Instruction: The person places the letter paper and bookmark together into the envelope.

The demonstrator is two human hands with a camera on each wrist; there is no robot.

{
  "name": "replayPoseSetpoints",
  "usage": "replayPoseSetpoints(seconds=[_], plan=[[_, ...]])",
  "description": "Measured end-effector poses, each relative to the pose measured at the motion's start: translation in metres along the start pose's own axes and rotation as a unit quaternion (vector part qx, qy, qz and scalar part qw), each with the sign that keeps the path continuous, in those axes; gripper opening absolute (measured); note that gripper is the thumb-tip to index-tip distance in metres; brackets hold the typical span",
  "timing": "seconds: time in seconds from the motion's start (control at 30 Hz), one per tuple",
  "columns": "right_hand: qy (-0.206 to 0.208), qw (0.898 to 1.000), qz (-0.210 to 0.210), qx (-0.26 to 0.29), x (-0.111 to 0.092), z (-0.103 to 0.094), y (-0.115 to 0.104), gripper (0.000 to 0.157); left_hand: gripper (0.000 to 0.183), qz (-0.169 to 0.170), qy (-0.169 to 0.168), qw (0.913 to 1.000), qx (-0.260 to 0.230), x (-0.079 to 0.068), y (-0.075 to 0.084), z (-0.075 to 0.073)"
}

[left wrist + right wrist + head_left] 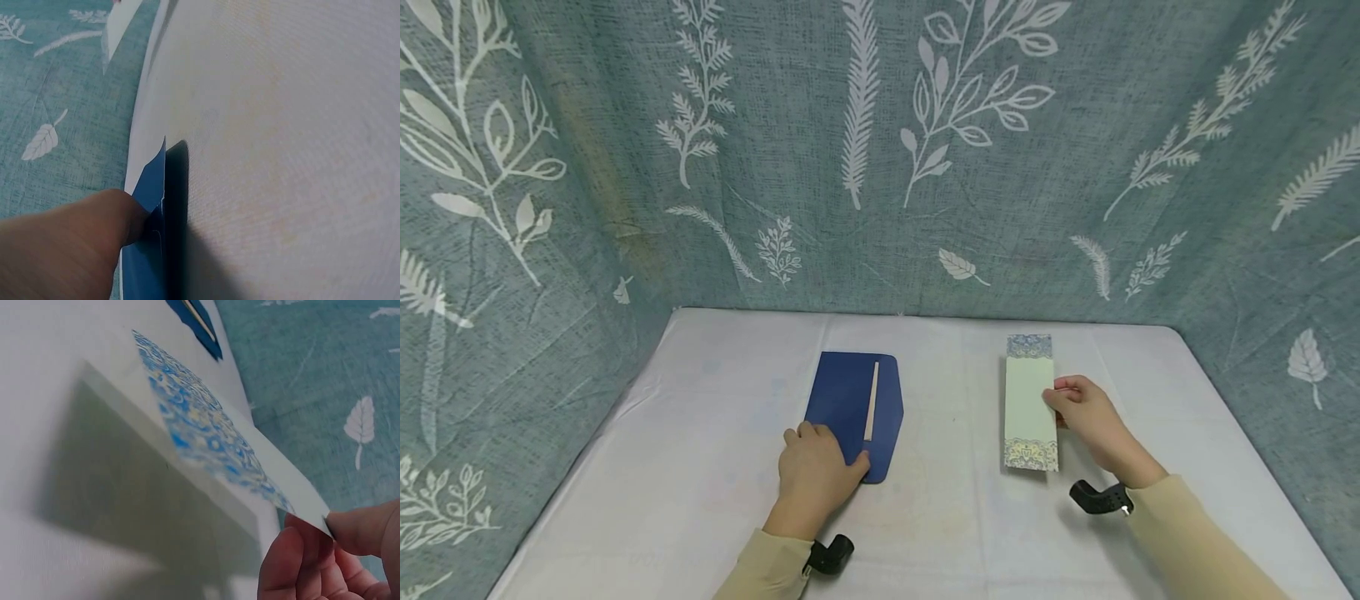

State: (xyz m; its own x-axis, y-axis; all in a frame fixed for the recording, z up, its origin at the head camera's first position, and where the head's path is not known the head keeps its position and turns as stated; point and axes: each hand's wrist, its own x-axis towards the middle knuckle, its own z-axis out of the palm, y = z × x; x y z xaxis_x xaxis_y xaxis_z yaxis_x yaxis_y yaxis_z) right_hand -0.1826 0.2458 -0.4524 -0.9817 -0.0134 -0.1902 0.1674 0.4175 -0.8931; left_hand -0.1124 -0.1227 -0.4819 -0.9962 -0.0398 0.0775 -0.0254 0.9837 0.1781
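A navy blue envelope (842,387) lies on the white cloth left of centre, its flap side toward the right with a pale strip (872,404) along it. My left hand (816,475) holds its near end, fingers at the left edge and thumb (119,212) at the lower right, where the paper lifts slightly. On the right, my right hand (1090,417) pinches a long pale green card (1028,398) by its right edge between thumb and fingers. Both ends of the card carry lacy patterned bands, bluish at the far end and yellowish at the near one. Its shadow falls on the cloth.
The table (700,400) is covered with a white cloth. Behind it and at both sides hangs a teal curtain (805,158) printed with white leaves. Black wrist-worn cameras (1101,497) sit at both cuffs.
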Motion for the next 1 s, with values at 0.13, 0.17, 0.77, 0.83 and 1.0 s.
replayPoseSetpoints(seconds=[0.13,0.17,0.77,0.83,1.0], plan=[[-0.004,1.000,0.000,0.015,0.003,0.008,-0.002,0.042,0.085,0.000,-0.001,1.0000,0.001,0.001,0.000,-0.001],[-0.005,1.000,0.001,0.019,0.003,0.010,-0.003,0.042,0.085,0.000,0.000,1.0000,0.001,0.001,0.000,-0.001],[-0.017,0.997,0.000,0.075,0.010,0.047,-0.017,0.035,0.088,-0.005,-0.008,0.9999,0.003,0.002,-0.001,-0.001],[-0.017,0.997,0.000,0.075,0.011,0.050,-0.018,0.034,0.088,-0.006,-0.009,0.9999,0.003,0.002,-0.001,-0.001],[-0.012,0.997,-0.003,0.082,0.013,0.058,-0.020,0.032,0.089,-0.007,-0.013,0.9999,0.006,0.003,-0.002,0.000]])
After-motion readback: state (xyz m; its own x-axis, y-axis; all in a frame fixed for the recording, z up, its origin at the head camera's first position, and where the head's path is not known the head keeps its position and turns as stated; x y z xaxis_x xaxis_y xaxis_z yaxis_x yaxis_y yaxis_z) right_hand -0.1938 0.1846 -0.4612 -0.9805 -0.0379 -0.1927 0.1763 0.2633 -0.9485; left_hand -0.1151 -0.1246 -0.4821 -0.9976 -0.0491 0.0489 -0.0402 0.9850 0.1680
